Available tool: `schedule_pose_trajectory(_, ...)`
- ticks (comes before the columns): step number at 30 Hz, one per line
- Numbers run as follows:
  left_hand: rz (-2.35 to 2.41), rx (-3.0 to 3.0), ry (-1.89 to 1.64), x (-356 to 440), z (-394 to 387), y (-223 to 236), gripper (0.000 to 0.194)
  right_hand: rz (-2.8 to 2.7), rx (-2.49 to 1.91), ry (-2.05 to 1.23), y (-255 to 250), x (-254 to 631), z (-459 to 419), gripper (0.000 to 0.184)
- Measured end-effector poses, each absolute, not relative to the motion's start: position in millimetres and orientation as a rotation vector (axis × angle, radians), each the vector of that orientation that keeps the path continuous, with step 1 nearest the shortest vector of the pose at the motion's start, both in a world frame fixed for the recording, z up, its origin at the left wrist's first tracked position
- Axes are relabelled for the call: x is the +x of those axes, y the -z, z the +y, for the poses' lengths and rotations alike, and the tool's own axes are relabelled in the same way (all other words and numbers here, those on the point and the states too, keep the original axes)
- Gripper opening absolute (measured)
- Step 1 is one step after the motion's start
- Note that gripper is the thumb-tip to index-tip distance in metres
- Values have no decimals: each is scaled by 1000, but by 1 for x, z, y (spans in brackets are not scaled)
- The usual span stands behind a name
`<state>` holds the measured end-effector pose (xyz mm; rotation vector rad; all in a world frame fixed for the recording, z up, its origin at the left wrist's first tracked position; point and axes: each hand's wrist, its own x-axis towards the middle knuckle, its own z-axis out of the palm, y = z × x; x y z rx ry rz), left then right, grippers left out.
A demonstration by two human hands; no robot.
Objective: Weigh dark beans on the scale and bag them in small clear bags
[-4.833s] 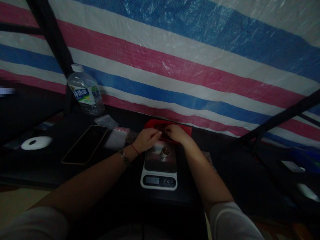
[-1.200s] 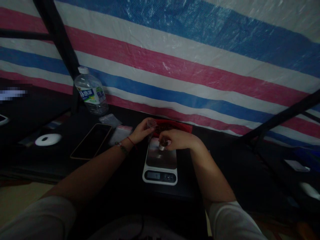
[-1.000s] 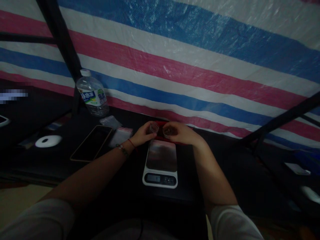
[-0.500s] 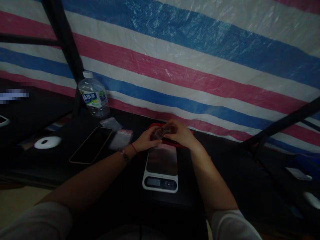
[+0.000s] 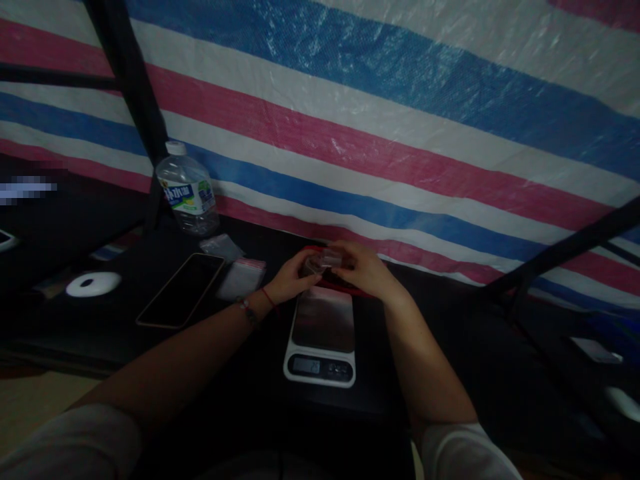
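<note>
The small cup [image 5: 332,258] that stood on the scale [image 5: 323,320] some seconds ago is now up in the right hand [image 5: 367,270], above the red tray [image 5: 357,291] at the back of the black table [image 5: 265,377]. The scale's metal plate lies bare, and the digits on its display [image 5: 307,365] have changed since then. The right thumb and fingers pinch the cup from the side, and it is tipped toward the left hand [image 5: 294,277]. The left fingers are curled around something clear, probably a small plastic bag [image 5: 314,266], with its mouth close by the cup. Half a second ago the two hands were in almost the same place.

From here, the fingers and the clear plastic hide what is inside the cup, and I can't tell whether anything is passing between the two. The hands cover most of the tray as well; only stretches of its red edge show, and its contents are lost in shadow. On the person's left, the phone [image 5: 181,291], the zip bags [image 5: 243,279] and the bottle [image 5: 187,190] lie or stand as they did, all well lit enough to recognise. A patch at the far left edge is blurred out, and the white object [image 5: 623,403] at the right is cut off by the edge of view.
</note>
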<state>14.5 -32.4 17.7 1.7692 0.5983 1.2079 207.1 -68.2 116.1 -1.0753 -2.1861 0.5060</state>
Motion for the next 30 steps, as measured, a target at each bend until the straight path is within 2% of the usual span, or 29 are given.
schedule_pose_trajectory(4,565,1606,-1235,15,-33,-21,49,-2265,-1089,-439,-123,211,-71,50)
schedule_pose_trajectory(8,462,1127,-1228,11,-31,-28,40,-2327,-1134,-507,-122,207,-72,27)
schedule_pose_trajectory(10,423,930,-1205,7,-29,-32,36,-2423,-1127,-567,-113,201,-72,22)
schedule_pose_trajectory(16,333,730,-1014,-7,-24,-40,42,-2774,-1175,-765,-80,189,-66,44)
schedule_pose_trajectory(20,226,780,-900,-11,-26,-43,45,-2682,-1062,-730,-91,203,-64,64)
schedule_pose_trajectory(25,127,911,-714,-9,-31,-42,48,-2200,-969,-545,-112,201,-69,41)
schedule_pose_trajectory(27,124,941,-656,-8,-32,-39,45,-2203,-891,-502,-115,191,-72,31)
schedule_pose_trajectory(30,129,992,-573,-6,-35,-33,43,-2302,-832,-513,-116,181,-78,7)
